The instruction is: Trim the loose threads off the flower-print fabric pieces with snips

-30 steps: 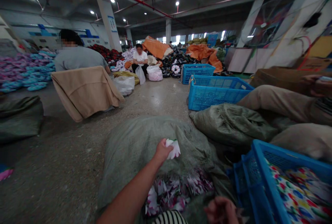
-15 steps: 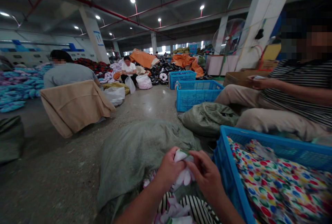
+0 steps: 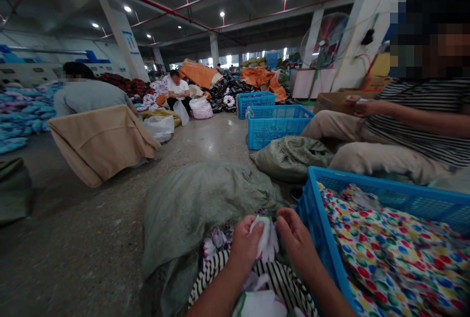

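A white fabric piece (image 3: 265,239) is presented at lower centre, with a scalloped, finger-like lower edge and a narrow green mark along its upper edge. The piece is held upright at the 1 o'clock position from the left hand (image 3: 244,247), and is grasped there between thumb and fingers in a closed grip. The right hand (image 3: 296,239) is positioned just beside the piece at 3 o'clock from it, in a released state with the fingers loosely curved.

The surroundings are described from left to right. A heap of cyan textile pieces (image 3: 22,121) is stacked at 9 o'clock from the hands, and a seated person in a grey top (image 3: 88,99) is located beyond a beige cloth (image 3: 99,143). A green woven sack (image 3: 191,209) is placed directly behind the hands and is opened at 10 o'clock from them, where floral fabric pieces (image 3: 216,241) are exposed. A black-and-white striped garment (image 3: 279,278) is laid below the hands, with further white pieces (image 3: 259,304) on it. A blue plastic crate (image 3: 389,187) is positioned at 3 o'clock, filled with polka-dot fabric (image 3: 389,243). A co-worker in a striped top (image 3: 414,121) is seated beyond it at 2 o'clock.
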Tool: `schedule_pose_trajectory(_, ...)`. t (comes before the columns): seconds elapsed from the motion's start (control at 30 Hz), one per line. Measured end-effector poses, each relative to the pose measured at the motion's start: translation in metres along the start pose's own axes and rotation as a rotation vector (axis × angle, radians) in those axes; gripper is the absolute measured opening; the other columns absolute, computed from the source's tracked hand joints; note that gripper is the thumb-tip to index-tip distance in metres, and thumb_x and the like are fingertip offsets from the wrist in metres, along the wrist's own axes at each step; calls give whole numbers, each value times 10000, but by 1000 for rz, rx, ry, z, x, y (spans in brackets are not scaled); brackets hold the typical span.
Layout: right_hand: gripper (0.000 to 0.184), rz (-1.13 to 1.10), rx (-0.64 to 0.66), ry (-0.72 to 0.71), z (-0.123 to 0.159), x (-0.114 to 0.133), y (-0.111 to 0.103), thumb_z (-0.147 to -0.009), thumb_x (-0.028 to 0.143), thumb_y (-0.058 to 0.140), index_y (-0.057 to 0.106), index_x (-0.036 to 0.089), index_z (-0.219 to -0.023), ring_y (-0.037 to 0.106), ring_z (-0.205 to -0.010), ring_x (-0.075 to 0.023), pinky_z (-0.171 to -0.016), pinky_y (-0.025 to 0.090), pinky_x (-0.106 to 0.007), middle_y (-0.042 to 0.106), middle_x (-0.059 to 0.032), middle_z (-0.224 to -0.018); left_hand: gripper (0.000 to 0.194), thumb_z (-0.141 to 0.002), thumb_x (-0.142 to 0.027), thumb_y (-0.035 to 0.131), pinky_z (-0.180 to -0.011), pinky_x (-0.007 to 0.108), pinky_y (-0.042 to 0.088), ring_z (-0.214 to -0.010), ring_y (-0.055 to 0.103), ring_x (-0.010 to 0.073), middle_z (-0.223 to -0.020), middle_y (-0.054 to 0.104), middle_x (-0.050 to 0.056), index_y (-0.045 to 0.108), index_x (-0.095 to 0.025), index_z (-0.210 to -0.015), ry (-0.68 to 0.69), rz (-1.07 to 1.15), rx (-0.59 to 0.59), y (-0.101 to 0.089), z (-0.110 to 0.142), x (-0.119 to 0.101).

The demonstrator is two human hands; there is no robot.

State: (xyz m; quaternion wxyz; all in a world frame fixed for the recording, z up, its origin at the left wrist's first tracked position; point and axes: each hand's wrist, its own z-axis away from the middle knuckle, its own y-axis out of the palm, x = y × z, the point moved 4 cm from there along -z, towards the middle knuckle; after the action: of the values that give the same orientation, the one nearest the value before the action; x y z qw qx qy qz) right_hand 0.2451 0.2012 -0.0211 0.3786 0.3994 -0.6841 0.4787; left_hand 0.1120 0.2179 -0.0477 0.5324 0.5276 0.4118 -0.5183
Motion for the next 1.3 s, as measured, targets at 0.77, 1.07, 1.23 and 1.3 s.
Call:
schedule_pose_trajectory(0.77,273,507,10,-106,12,-12,2,-832,390,437,495,198,-1016,639,-630,-171,-541,484,-261,685,-43,-820,217,-707,-353,575,-488,188,288,-513,356,70,-561,446,-42,568,-137,-685,-57,129,57,1,3,3)
schedule_pose_trajectory(1.07,247,511,17,-148,11,-7,4,-831,380,440,507,205,-991,635,-606,-167,-537,477,-260,678,-26,-773,222,-694,-342,589,-478,185,272,-509,346,68,-570,426,-32,583,-124,-655,-48,72,105,3,4,3)
schedule_pose_trajectory(1.23,306,493,-33,-54,11,-12,-5,-831,416,429,503,195,-1029,661,-724,-189,-621,510,-285,691,-52,-849,208,-710,-328,569,-449,187,240,-470,310,59,-533,405,-44,577,-124,-670,-63,71,111,2,4,6)
schedule_pose_trajectory(1.3,294,501,-15,-80,12,-10,-6,-832,406,430,509,194,-1019,660,-732,-191,-625,510,-287,690,-58,-861,204,-711,-327,567,-456,185,251,-476,318,59,-546,422,-41,582,-125,-680,-67,82,104,2,3,6)
